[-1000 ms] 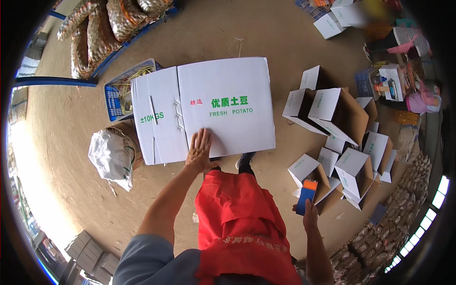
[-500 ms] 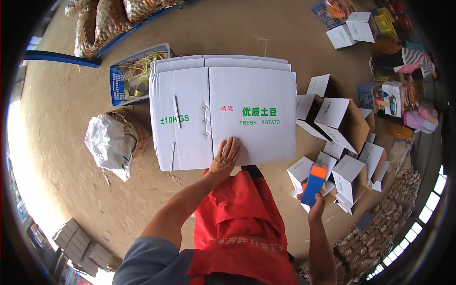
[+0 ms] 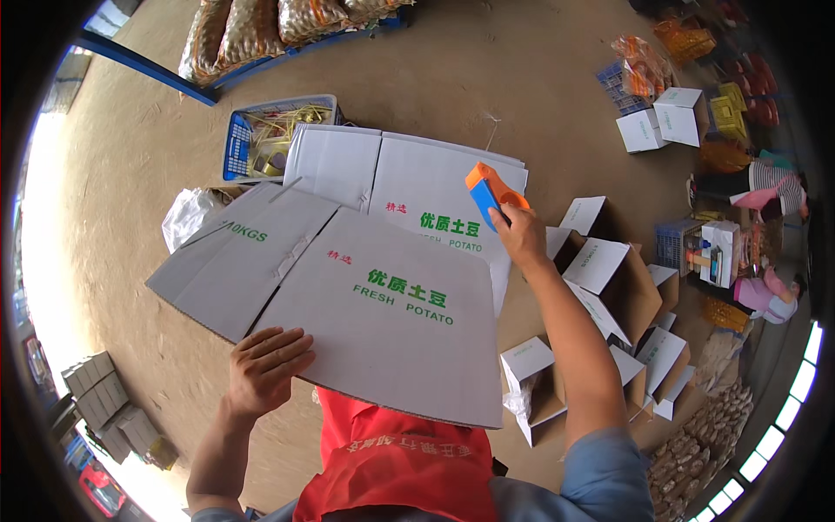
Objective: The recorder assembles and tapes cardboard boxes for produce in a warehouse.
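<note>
A flattened white cardboard box (image 3: 383,348) with green and red print tilts toward me, lifted off the stack of flattened cardboard boxes (image 3: 435,170) behind it. At its near edge, my left hand (image 3: 271,365) is closed on the board, fingers lying over the top face; the thumb is hidden. My right hand (image 3: 522,237) grips a blue-and-orange tape dispenser (image 3: 484,193) above the right side of the stack. Its orange end points away to the far left.
A blue basket (image 3: 237,143) with yellow straps sits behind the stack; a white sack (image 3: 190,217) lies left. Opened boxes (image 3: 600,261) crowd the floor at right. Filled mesh sacks (image 3: 252,39) rest far left. Other people (image 3: 774,187) are at far right.
My left hand has moved to the near edge and pulled the top flattened box toward me, tilting it. The right hand has carried the tape dispenser up from the lower right to over the stack.
</note>
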